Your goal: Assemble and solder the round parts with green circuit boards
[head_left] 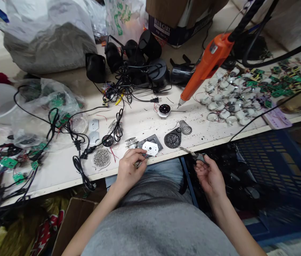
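My left hand (129, 167) rests at the bench's front edge, fingers pinched on a thin piece I cannot make out, right beside a round white metal plate (150, 148) that lies on a dark square fixture (157, 140). My right hand (209, 175) is off the bench edge, closed round the grey handle of a soldering iron (193, 154) whose tip points up-left toward a black round tip-cleaner dish (172, 140) with a coiled wire stand (185, 127).
An orange electric screwdriver (206, 67) hangs over the bench. Black speakers and cables (136, 60) sit behind, a pile of small white motors (227, 101) and green circuit boards (273, 81) to the right. A dish of screws (101, 157) and plastic bags (46, 103) lie left.
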The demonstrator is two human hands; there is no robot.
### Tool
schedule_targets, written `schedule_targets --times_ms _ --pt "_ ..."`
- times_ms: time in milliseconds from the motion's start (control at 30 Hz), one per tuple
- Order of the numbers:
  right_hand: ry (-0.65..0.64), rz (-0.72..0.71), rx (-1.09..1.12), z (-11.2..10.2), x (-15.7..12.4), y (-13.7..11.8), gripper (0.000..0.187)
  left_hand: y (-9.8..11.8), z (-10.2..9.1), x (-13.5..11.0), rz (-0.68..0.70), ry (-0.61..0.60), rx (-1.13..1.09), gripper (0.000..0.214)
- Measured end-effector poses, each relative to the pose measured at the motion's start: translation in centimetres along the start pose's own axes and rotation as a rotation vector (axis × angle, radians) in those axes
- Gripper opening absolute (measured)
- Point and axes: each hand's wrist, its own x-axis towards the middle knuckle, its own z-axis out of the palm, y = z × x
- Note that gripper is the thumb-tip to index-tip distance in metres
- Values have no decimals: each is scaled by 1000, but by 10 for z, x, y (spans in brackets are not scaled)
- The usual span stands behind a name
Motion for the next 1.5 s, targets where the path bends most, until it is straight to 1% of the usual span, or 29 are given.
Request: schedule_targets --times_ms 133,233,333,400,467,533,600,700,767,867,1000,1100,1167,1300,1400,1500 --pt "-12 46 17 -6 4 1 32 0 0 0 -10 -1 -5 14" --pt "-30 61 16 -8 6 2 31 -1 1 -1 -13 2 -12 14" --pt "-49 50 4 -5 5 1 33 -1 2 -2 -11 9 -10 14" --pt "-54 8 -9 -1 2 0 33 -1 2 -2 -11 13 -15 14" --pt "-47 -63 -26 5 -4 -2 32 -1 2 -2 -11 13 -22 14" --pt "-32 -145 -48 11 -12 -4 36 -1 2 -2 -10 11 -26 14" --pt "-47 -287 -188 15 -18 -7 38 -1 1 -1 -7 11 -23 14" --pt "-131 -597 -529 16 -24 -11 28 -1 1 -1 -11 2 -23 14" --pt "-195 -762 -675 16 -26 -12 23 -2 1 -1 -15 -6 -24 14" --pt "-279 -928 -788 16 -26 -15 18 -1 0 -1 -14 -6 -35 14" --pt "-399 -1100 -871 18 -29 -21 22 -1 0 -1 -23 -8 -55 15" --pt "-470 -1175 -886 20 -32 -24 27 0 0 -1 -29 -11 -54 15" --pt "-456 -1196 -882 21 -34 -25 28 0 0 -1 -20 -9 -50 15" --pt "-401 -1182 -859 21 -35 -24 29 -1 1 -2 2 7 -57 14" --pt "-419 -1176 -878 22 -32 -25 26 -1 1 -2 3 11 -60 15" --pt "-452 -1223 -900 21 -28 -26 26 -1 2 -3 -15 7 -68 14"
